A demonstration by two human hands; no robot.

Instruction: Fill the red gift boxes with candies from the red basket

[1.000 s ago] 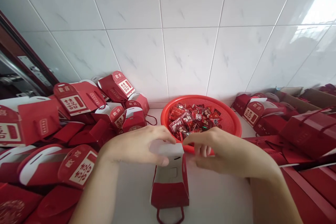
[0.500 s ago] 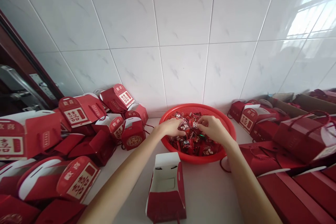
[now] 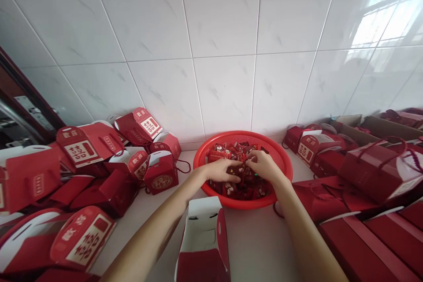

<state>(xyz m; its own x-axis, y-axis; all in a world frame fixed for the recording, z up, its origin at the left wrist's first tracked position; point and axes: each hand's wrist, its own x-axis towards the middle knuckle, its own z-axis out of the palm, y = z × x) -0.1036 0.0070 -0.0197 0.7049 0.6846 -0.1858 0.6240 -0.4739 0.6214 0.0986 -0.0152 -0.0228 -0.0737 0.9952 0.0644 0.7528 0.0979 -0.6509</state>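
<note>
Red packets [image 3: 220, 154] — between both hands' fingers [image 3: 234, 179], seemingly touching

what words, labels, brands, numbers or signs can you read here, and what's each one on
"囍" – cream panels on the near left box, the box by the door, the back left box and the small right box
"歡喜" – rounded flaps of the box by the door and the back left box
Too small or blurred to read: the gold round print on the corded box, side labels on the left boxes, and the wrappers of the packets
</note>
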